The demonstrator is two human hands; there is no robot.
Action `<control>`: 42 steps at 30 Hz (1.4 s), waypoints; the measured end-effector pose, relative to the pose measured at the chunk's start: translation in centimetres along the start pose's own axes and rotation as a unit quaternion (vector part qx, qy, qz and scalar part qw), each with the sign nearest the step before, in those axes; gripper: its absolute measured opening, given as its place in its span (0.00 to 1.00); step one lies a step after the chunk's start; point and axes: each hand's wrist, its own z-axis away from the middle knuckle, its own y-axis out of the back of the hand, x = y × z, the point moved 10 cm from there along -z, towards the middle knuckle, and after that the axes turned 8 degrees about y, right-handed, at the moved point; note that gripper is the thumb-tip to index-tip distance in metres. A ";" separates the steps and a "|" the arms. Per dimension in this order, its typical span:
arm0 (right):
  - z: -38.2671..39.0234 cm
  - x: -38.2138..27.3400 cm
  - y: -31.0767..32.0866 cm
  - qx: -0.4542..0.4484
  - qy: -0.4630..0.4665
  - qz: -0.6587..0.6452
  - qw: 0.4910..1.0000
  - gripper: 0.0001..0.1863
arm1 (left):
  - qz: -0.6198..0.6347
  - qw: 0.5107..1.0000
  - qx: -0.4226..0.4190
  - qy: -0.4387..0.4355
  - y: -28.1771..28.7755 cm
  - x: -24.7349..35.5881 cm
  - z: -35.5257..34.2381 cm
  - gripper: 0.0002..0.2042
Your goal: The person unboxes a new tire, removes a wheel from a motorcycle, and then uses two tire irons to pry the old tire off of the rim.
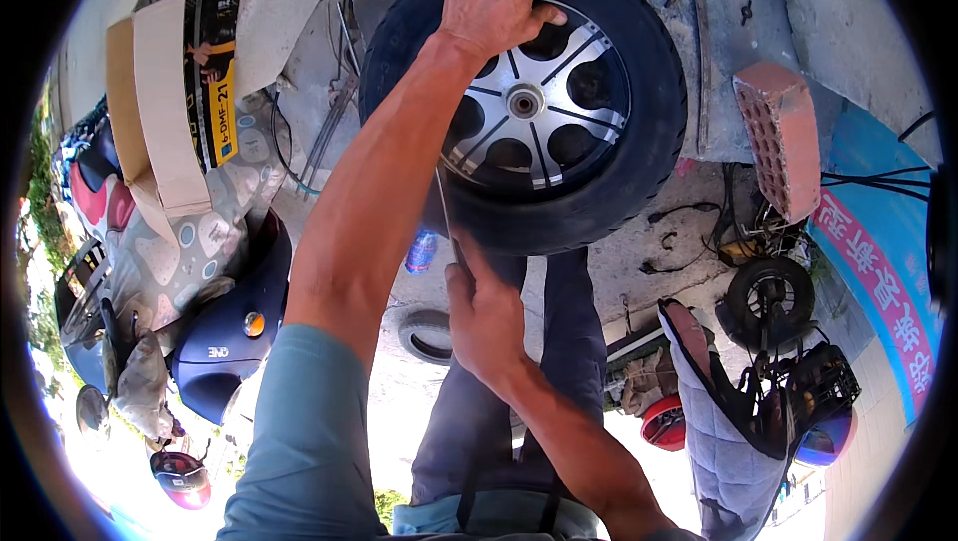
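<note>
A black tyre [646,178] on a silver spoked wheel rim [565,90] fills the upper middle, resting at a concrete surface. My left hand [496,0] grips the top of the tyre with spread, bent fingers, thumb by the rim's edge. Below it, my right hand [481,321] holds a long, thin metal lever [445,212], which reaches up to the tyre's lower left at the rim. The lever's tip is partly hidden near my left forearm.
Left are cardboard [158,112] and a dark blue scooter [222,351]. Right stand a holed pink brick [773,142], a small wheel [768,296], cables and a padded grey cover [733,481]. Metal tools [699,52] lie beside the tyre. A loose tyre [419,336] lies below.
</note>
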 end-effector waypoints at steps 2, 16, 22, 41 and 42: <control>-0.7 -0.3 -0.1 -0.002 0.000 -0.016 1.000 0.25 | 0.035 0.998 -0.044 0.017 1.5 -0.1 -0.6 0.37; -2.0 -1.7 -1.6 0.013 -0.001 0.033 0.999 0.26 | 0.374 0.654 0.050 0.656 2.5 -13.0 27.4 0.45; -2.8 0.0 -2.4 0.029 -0.077 -0.146 0.986 0.24 | 0.430 0.638 0.036 0.638 2.6 -12.7 26.4 0.44; -0.5 0.9 -6.2 0.081 0.005 0.241 0.967 0.29 | 0.486 0.655 0.039 0.577 0.7 -14.0 26.2 0.42; -0.7 1.9 -6.5 0.072 -0.013 0.245 0.967 0.30 | 0.490 0.651 0.041 0.579 0.7 -13.7 26.6 0.41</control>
